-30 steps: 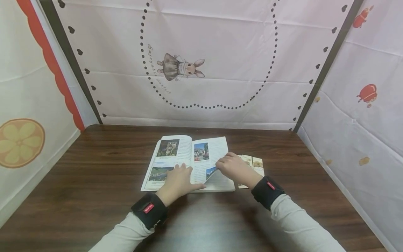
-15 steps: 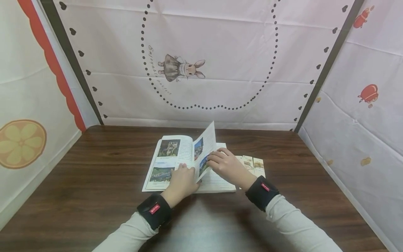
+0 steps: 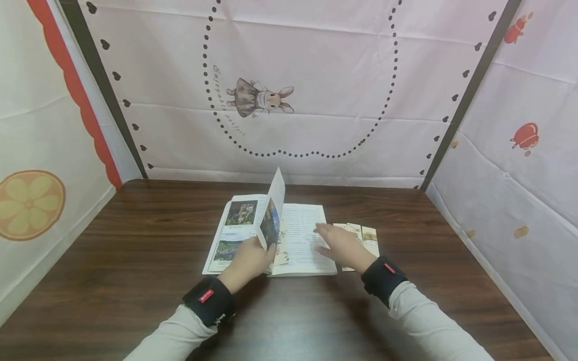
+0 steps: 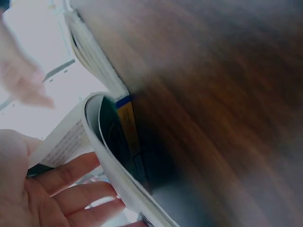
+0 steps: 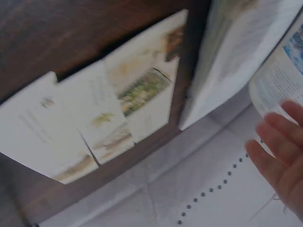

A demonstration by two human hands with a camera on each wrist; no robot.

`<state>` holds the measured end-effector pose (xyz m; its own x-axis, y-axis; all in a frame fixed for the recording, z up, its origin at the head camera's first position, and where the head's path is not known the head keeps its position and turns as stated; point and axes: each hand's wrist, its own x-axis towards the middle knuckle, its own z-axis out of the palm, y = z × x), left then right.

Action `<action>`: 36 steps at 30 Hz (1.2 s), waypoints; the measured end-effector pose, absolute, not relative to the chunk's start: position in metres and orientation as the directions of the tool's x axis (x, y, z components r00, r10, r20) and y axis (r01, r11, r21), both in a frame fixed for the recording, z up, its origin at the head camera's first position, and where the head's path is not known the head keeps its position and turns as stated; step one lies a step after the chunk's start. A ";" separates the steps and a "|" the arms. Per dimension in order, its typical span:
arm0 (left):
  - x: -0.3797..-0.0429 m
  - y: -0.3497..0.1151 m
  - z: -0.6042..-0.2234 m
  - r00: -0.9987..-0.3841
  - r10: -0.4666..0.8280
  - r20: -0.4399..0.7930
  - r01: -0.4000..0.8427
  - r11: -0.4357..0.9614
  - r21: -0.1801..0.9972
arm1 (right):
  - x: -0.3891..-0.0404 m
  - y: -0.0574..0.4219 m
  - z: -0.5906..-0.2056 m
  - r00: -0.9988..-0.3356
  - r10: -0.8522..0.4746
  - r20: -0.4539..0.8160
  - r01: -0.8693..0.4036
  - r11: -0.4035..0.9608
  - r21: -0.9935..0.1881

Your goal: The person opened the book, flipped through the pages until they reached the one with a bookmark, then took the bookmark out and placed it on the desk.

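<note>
An open book with photos and text lies on the wooden table. One page stands almost upright near the spine, its photo side facing left. At its lower edge my left hand holds the page, thumb on the right side; in the left wrist view the fingers reach against the curved left-hand pages. A pale strip with a small yellowish pattern shows on the right-hand page by the spine. My right hand hovers over the book's right edge, fingers extended and holding nothing.
Several pale illustrated cards lie side by side on the table, just right of the book and partly behind the right hand. Dark wooden tabletop surrounds them. Printed cloth walls stand behind and at both sides.
The page has been lifted from the right side and swung left to nearly upright. My right hand has let go of it and moved back right; my left hand now holds it.
</note>
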<state>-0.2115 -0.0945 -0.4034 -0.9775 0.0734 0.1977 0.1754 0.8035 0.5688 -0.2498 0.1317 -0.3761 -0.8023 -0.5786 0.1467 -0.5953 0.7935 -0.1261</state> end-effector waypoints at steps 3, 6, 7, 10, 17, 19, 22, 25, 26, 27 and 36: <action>-0.212 -0.102 -0.400 -0.989 0.014 0.149 0.111 0.738 0.665 | -0.250 0.136 -0.385 -0.811 -0.585 -0.001 -0.578 0.802 -0.150; -0.214 -0.111 -0.395 -0.990 -0.039 0.137 0.075 0.675 0.734 | -0.251 0.139 -0.390 -0.791 -0.610 -0.047 -0.595 0.784 -0.176; -0.214 -0.114 -0.394 -0.987 -0.065 0.143 0.068 0.646 0.760 | -0.252 0.139 -0.392 -0.789 -0.612 -0.054 -0.594 0.782 -0.188; -0.215 -0.125 -0.390 -0.968 -0.165 0.191 0.061 0.580 0.812 | -0.254 0.140 -0.395 -0.798 -0.597 -0.084 -0.572 0.794 -0.206; -0.211 -0.145 -0.393 -0.934 -0.149 0.324 0.078 0.801 0.593 | -0.254 0.136 -0.397 -0.808 -0.577 -0.115 -0.546 0.809 -0.220; -0.210 -0.146 -0.398 -0.940 -0.069 0.333 0.085 0.901 0.425 | -0.253 0.135 -0.396 -0.808 -0.580 -0.106 -0.551 0.807 -0.213; -0.209 -0.145 -0.404 -0.942 0.058 0.331 0.137 0.965 0.222 | -0.252 0.131 -0.394 -0.804 -0.586 -0.097 -0.556 0.800 -0.223; -0.207 -0.141 -0.405 -0.933 0.210 0.293 0.251 0.962 0.107 | -0.252 0.128 -0.391 -0.784 -0.613 -0.097 -0.579 0.779 -0.240; -0.206 -0.139 -0.404 -0.928 0.259 0.269 0.295 0.951 0.099 | -0.253 0.127 -0.391 -0.774 -0.625 -0.103 -0.588 0.769 -0.250; -0.205 -0.137 -0.403 -0.923 0.300 0.240 0.331 0.938 0.101 | -0.253 0.127 -0.390 -0.764 -0.636 -0.110 -0.597 0.761 -0.254; -0.211 -0.130 -0.393 -0.958 0.286 0.030 0.285 0.934 0.216 | -0.268 0.106 -0.389 -0.824 -0.537 -0.179 -0.378 0.758 -0.532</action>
